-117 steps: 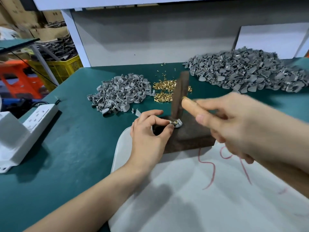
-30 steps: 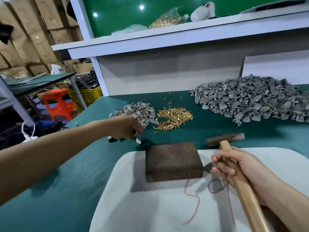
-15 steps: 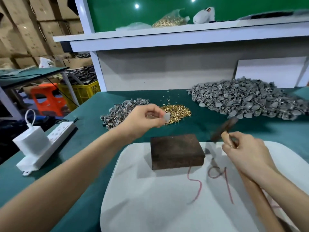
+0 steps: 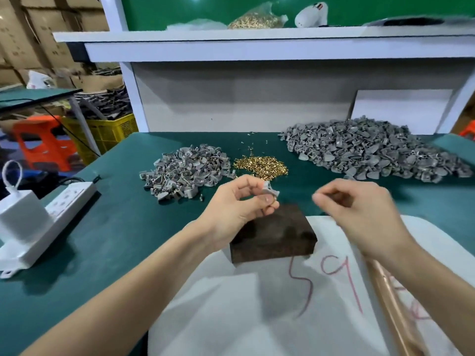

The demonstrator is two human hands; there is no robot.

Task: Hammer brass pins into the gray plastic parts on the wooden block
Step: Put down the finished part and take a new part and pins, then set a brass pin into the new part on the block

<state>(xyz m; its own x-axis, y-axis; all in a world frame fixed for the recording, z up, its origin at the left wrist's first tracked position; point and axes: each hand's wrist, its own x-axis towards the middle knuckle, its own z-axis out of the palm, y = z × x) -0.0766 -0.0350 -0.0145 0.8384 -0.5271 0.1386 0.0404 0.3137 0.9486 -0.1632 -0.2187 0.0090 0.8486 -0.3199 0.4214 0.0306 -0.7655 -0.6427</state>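
1. Pinching a gray plastic part (image 4: 270,190) between thumb and fingertips, the left hand (image 4: 237,205) holds it in the air just above the far left corner of the wooden block (image 4: 273,233); the part does not touch the block.
2. The right hand (image 4: 359,209) hovers over the block's right side with fingers curled and thumb near the forefinger. It is blurred, so I cannot tell whether it pinches anything.
3. The block sits on the far edge of a white pad (image 4: 244,317), which bears red scrawled marks and lies on the green table (image 4: 115,227).
4. A wooden hammer handle (image 4: 389,299) lies on the pad under the right forearm. Neither hand grips it, and its head is hidden.
5. Beyond the block, a heap of brass pins (image 4: 261,165) lies between a small pile of gray parts (image 4: 180,173) on the left and a large pile of gray parts (image 4: 372,150) on the right.
6. At the table's left edge lies a white power strip (image 4: 69,199) with a white adapter (image 4: 20,217) plugged into it.
7. On the shelf (image 4: 257,37) above rests a clear bag of brass pieces (image 4: 254,20).
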